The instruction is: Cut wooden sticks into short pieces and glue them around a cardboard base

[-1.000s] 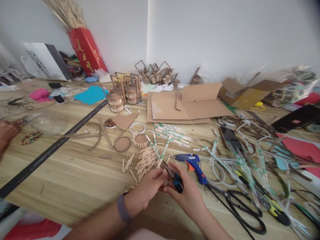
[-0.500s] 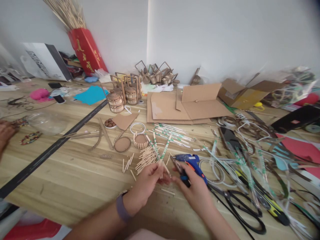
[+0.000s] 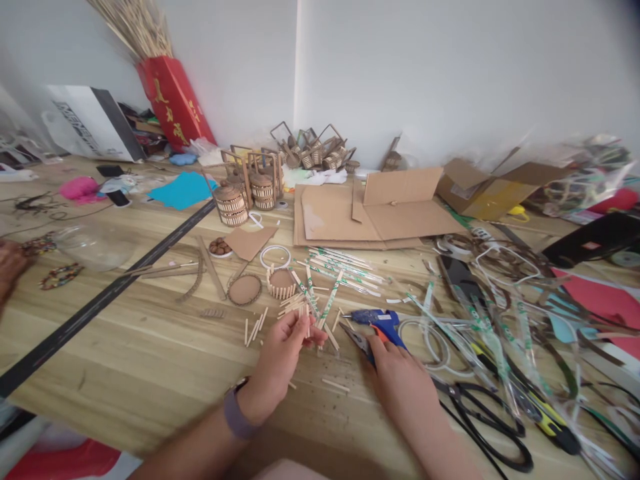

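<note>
- Pinching short wooden sticks (image 3: 306, 320) in the left hand (image 3: 280, 347), count unclear, close by a loose stick pile (image 3: 294, 303) on the bench (image 3: 150, 373).
- Covering the handles of pliers (image 3: 356, 339) with the right hand (image 3: 403, 380), palm down; cannot tell whether gripping or only resting.
- With a blue glue gun (image 3: 369, 317) just beyond the pliers and black-handled scissors (image 3: 456, 391) to the right of that hand.

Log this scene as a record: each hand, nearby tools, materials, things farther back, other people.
Left hand: pinches short pale stick or sticks
Right hand: on the pliers, handles covered
Tools: blue glue gun beyond right hand; black scissors at right
Materials: cardboard disc edged with upright sticks
Farther back: lidded miniature baskets, brown cardboard
Other people: another person's hand, left edge
</note>
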`<act>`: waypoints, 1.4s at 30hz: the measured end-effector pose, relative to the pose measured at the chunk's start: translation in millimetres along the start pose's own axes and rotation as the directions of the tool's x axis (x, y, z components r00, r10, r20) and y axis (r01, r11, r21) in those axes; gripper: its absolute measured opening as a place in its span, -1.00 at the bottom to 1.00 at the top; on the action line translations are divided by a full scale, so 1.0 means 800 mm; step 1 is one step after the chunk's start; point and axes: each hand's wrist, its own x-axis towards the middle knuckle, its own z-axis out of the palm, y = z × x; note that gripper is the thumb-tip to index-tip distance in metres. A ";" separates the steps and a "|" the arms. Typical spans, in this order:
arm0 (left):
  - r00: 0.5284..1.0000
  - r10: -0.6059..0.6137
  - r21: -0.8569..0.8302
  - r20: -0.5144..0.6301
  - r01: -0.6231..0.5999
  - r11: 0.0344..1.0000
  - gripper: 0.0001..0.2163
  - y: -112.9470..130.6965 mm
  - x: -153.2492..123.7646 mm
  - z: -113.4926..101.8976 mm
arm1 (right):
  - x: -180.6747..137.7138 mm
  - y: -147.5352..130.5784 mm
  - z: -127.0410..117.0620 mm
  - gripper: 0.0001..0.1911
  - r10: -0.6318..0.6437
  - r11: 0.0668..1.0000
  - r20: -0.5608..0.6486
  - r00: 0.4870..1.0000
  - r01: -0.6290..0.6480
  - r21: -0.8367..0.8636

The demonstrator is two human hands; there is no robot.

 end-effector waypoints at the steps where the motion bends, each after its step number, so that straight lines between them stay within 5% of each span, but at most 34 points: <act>1: 1.000 0.005 0.012 0.006 -0.005 1.000 -0.56 -0.001 0.001 -0.001 | 0.000 0.001 0.001 -0.66 -0.006 1.000 0.015 1.000 0.006 0.007; 9: 0.997 0.065 0.207 0.030 -0.070 0.976 -0.60 0.003 0.002 -0.005 | -0.001 -0.001 0.009 -0.78 -0.067 0.990 0.088 0.994 0.056 0.126; 16: 0.986 0.166 0.529 -0.027 -0.127 0.839 -0.65 0.011 0.002 -0.012 | -0.004 0.013 -0.009 -0.87 -0.142 0.944 0.077 0.987 0.112 0.311; 19: 0.958 0.288 0.580 0.014 -0.243 0.778 -0.67 0.007 0.004 -0.013 | -0.004 0.019 -0.024 -0.89 -0.181 0.837 0.015 0.983 0.146 0.528; 23: 0.860 0.507 0.568 0.059 -0.447 0.691 -0.69 0.008 -0.004 -0.007 | -0.002 0.022 -0.038 -0.89 -0.142 0.625 -0.074 0.987 0.148 0.766; 25: 0.885 0.448 0.514 0.125 -0.444 0.734 -0.68 0.009 -0.012 -0.001 | -0.001 0.021 -0.039 -0.88 -0.083 0.518 -0.087 0.993 0.117 0.847; 28: 0.930 0.180 0.427 0.319 -0.311 0.849 -0.64 0.007 -0.023 0.010 | 0.001 0.015 -0.031 -0.80 0.013 0.379 -0.086 0.996 0.075 0.923; 33: 0.837 -0.081 0.358 0.541 -0.141 0.923 -0.56 -0.007 -0.030 0.021 | -0.001 -0.001 -0.012 -0.70 0.096 0.259 -0.064 0.993 0.037 0.965; 38: 0.809 -0.124 0.290 0.575 -0.060 0.955 -0.52 -0.009 -0.029 0.024 | -0.002 -0.012 -0.009 -0.68 0.096 0.285 -0.083 0.992 0.052 0.957; 42: 0.872 -0.103 0.172 0.479 0.022 0.985 -0.52 -0.005 -0.023 0.022 | -0.004 -0.014 -0.007 -0.63 0.090 0.391 -0.116 0.989 0.072 0.918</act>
